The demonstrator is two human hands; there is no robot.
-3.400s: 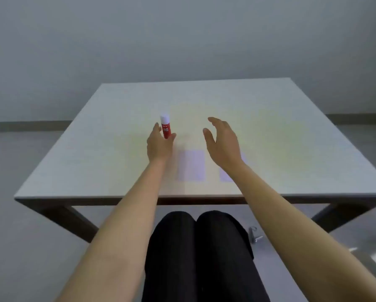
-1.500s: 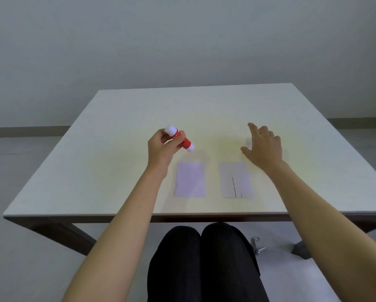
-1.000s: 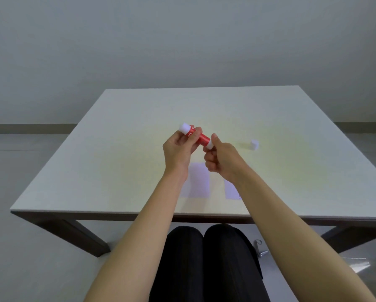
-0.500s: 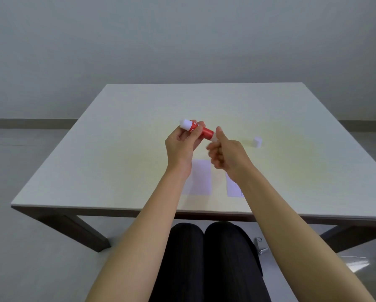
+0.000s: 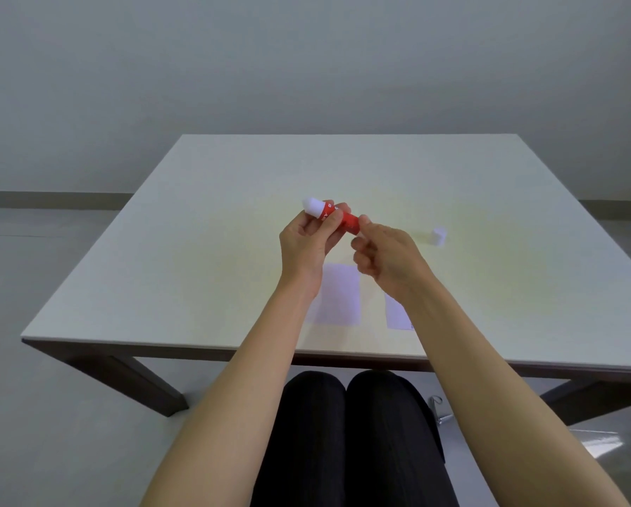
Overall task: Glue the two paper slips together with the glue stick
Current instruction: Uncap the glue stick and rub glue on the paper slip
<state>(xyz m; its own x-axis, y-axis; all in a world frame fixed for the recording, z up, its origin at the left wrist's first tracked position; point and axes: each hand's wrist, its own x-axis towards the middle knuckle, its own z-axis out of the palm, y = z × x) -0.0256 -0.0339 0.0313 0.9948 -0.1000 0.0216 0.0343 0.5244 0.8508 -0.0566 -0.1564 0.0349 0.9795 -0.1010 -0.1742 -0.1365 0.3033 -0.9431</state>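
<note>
Head view: left hand [image 5: 306, 243] grips a red glue stick [image 5: 334, 215] while right hand [image 5: 387, 259] pinches its base above the desk [image 5: 215, 232].

- I saw the glue stick [image 5: 334, 217], a red tube with a white end at its upper left, held up off the table and tilted nearly flat.
- Its white cap [image 5: 439, 236] stood by itself on the table, well to the right.
- The left paper slip [image 5: 339, 300], pale and blank, lay flat near the front edge.
- The right paper slip [image 5: 396, 316] lay just beside it, mostly covered by a forearm.
</note>
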